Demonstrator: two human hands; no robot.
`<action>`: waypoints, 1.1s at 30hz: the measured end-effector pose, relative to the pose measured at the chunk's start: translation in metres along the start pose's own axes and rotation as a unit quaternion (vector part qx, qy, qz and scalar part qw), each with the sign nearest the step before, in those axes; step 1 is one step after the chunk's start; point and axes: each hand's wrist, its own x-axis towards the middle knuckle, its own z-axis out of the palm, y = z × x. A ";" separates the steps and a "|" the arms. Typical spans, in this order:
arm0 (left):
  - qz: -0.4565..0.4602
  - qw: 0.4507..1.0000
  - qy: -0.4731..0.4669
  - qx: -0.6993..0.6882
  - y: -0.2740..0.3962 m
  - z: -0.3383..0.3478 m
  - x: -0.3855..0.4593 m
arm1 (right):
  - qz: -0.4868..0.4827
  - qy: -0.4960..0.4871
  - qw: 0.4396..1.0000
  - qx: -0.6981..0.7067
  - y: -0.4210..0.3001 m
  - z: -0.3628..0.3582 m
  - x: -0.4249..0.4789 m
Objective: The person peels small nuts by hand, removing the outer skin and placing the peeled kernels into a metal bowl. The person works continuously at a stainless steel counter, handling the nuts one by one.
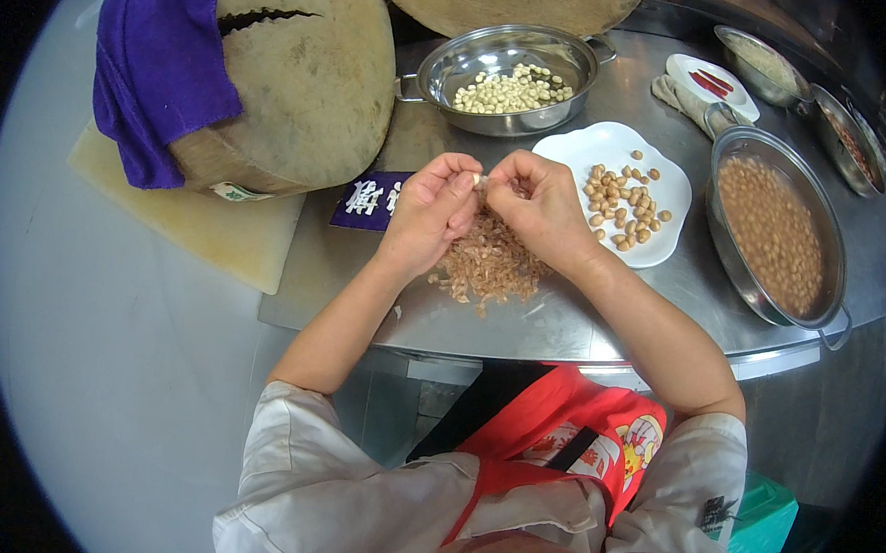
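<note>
Between the thumb and fingertips of my left hand (433,212) is a pale, skinned peanut (477,179). My right hand (543,207) is close against it, fingers curled in and thumb bent; what its fingertips hold is hidden. Below both hands a heap of brown peanut skins (492,264) lies on the steel table (568,328). Beside my right hand, a white scalloped plate (666,247) carries brown, unskinned peanuts (631,204). Beyond my hands, a two-handled steel pot (489,121) contains pale, skinned peanuts (514,91).
A larger steel pot (721,268) of peanuts in brownish water stands at right. Behind it are a plate with red chillies (712,84) and steel bowls (769,76). A cracked round chopping block (310,97) with a purple towel (161,66) sits left, over a pale cutting board (213,227).
</note>
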 end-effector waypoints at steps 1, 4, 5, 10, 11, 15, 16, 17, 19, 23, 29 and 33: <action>-0.006 1.000 -0.003 -0.012 0.001 -0.001 0.000 | -0.002 0.004 1.000 -0.001 0.000 0.000 0.000; -0.011 1.000 -0.007 -0.020 0.002 -0.002 -0.001 | 0.008 0.002 1.000 0.013 0.002 -0.001 0.001; -0.010 1.000 -0.008 -0.019 0.001 -0.002 -0.001 | 0.012 0.001 1.000 0.025 0.003 -0.001 0.001; 0.003 0.998 0.027 0.049 -0.001 -0.001 -0.001 | 0.055 -0.022 0.992 0.114 0.000 0.002 0.000; 0.005 0.997 0.038 0.072 -0.001 -0.001 -0.001 | 0.061 -0.029 0.991 0.119 -0.001 0.002 0.000; 0.063 0.983 0.052 0.163 -0.004 0.001 -0.002 | 0.072 -0.046 0.989 0.117 -0.002 -0.001 0.002; 0.078 0.982 0.055 0.164 -0.005 0.003 -0.001 | 0.072 -0.047 0.990 0.112 -0.001 -0.001 0.002; 0.092 0.980 0.058 0.165 -0.005 0.003 -0.001 | 0.077 -0.050 0.989 0.117 -0.001 -0.002 0.001; 0.093 0.980 0.056 0.165 -0.007 0.000 0.000 | 0.086 -0.059 0.986 0.130 -0.002 -0.003 0.002; 0.038 0.991 0.043 0.118 -0.006 -0.002 -0.002 | 0.083 -0.055 0.987 0.129 0.002 -0.003 0.002; -0.005 1.000 0.014 -0.006 -0.007 -0.004 -0.001 | 0.091 -0.056 0.986 0.126 0.002 -0.003 0.002; -0.021 0.997 0.025 -0.072 -0.003 -0.004 0.001 | 0.092 -0.053 0.981 0.165 0.004 -0.002 0.002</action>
